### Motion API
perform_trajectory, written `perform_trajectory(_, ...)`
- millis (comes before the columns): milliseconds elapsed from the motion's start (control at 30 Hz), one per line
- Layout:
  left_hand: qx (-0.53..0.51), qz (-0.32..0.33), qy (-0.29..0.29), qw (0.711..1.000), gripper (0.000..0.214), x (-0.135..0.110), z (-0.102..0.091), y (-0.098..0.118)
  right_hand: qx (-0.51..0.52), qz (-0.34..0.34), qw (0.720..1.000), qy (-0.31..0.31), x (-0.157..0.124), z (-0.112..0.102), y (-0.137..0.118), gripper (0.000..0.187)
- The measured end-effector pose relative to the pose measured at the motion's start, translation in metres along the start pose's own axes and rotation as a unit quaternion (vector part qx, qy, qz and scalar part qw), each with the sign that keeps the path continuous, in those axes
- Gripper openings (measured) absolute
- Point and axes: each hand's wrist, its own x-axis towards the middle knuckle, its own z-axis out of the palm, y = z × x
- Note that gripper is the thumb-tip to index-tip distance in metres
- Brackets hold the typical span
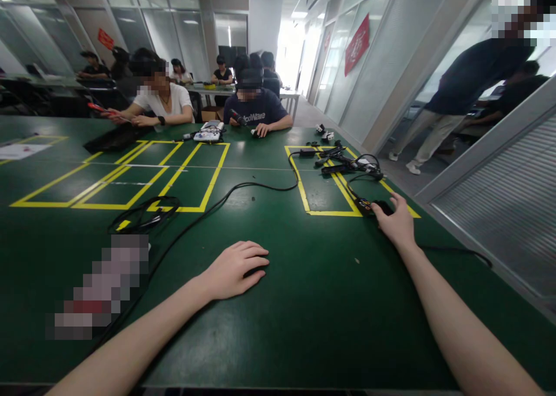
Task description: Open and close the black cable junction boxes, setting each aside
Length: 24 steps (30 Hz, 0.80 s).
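Note:
My left hand (238, 270) rests palm down on the green table (304, 326), its fingers stretched out and holding nothing. Farther forward on the right, my right hand (398, 222) has thumb and fingers curved around a small black device (383, 206); part of it is hidden by the hand. Right beside the fingertips is a dark piece with small orange and light details (365, 206), from which a thin black cable runs up to a heap of black cables and adapters (343, 160).
Yellow tape rectangles (208, 182) mark the table. A coiled black cable (145, 213) and a blurred-out flat object (108, 280) lie on the left, with a long cable (226, 196) crossing the middle. Two people sit across the table; a person (469, 83) stands beyond the glass at right.

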Motion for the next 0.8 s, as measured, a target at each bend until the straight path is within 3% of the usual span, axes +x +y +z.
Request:
perform_trajectory(133,-0.003,-0.003,0.003,1.0,0.023,-0.0001,-0.0004,0.0005,-0.001,-0.059,0.998,-0.007,0.0012,-0.0003,-0.0008,0.081)
perform_trajectory(300,-0.004,-0.003,0.004,1.0,0.023,-0.0011,-0.0008,0.0002,0.005,-0.074,0.997,0.004,0.0039,-0.0017,0.0004,0.084)
perform_trajectory(500,-0.009,-0.008,0.003,1.0,0.024,-0.0014,-0.002,0.0016,-0.022,-0.084,0.996,0.004,0.0042,-0.0041,-0.002,0.055)
perform_trajectory(633,-0.013,-0.007,-0.001,1.0,0.025,-0.0007,-0.0033,0.0026,-0.032,-0.08,0.996,0.023,0.0027,-0.0053,-0.0057,0.048)
perform_trajectory(800,-0.01,-0.006,-0.001,1.0,0.024,-0.0007,-0.0037,0.0021,-0.019,-0.047,0.998,-0.027,-0.0002,-0.0044,-0.0079,0.041)
